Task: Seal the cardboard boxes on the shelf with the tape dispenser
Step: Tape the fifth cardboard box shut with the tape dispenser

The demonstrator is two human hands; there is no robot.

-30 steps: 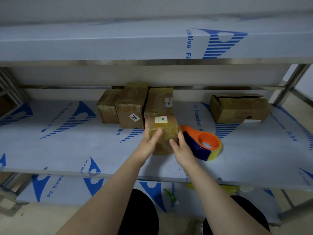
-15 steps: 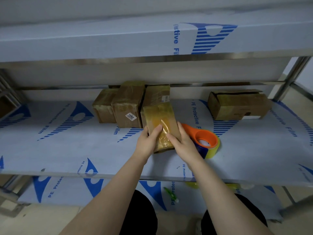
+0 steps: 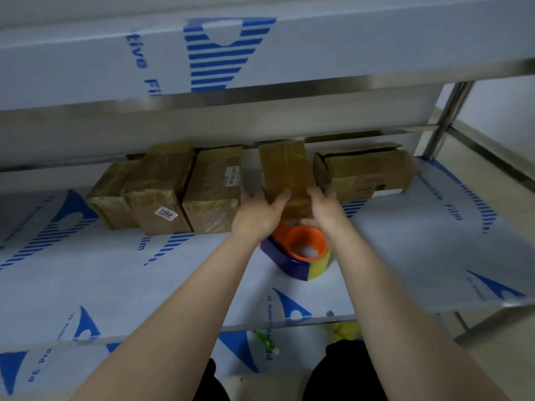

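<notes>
- Hands of a person reach forward over a metal shelf (image 3: 115,273) covered with white film with blue print.
- On this shelf lies the tape dispenser (image 3: 301,254), orange and dark blue with a yellow roll. No hand touches it.
- Just behind the tape dispenser and partly over its orange part is a small taped box (image 3: 285,172), brown and shiny with tape. It is held with its long side pointing away from the person.
- The left hand (image 3: 257,212) grips the near left corner of this box, with the thumb lying on its top face.
- The right hand (image 3: 321,206) grips the near right side, fingers curled on the side wall and the thumb under the near end.
- It is not possible to tell if the far end of the box rests on the shelf.
- Behind and left of the tape dispenser stands a row of three boxes (image 3: 162,192), side by side and touching. The middle one has a white label "7202".
- Behind and right of the tape dispenser lies an open box (image 3: 367,175) with its flaps not closed.
- Above all hangs the upper shelf (image 3: 318,47) with the same film.
- Below the tape dispenser, on a lower level, lies a small green object (image 3: 265,341), too blurred to name.
</notes>
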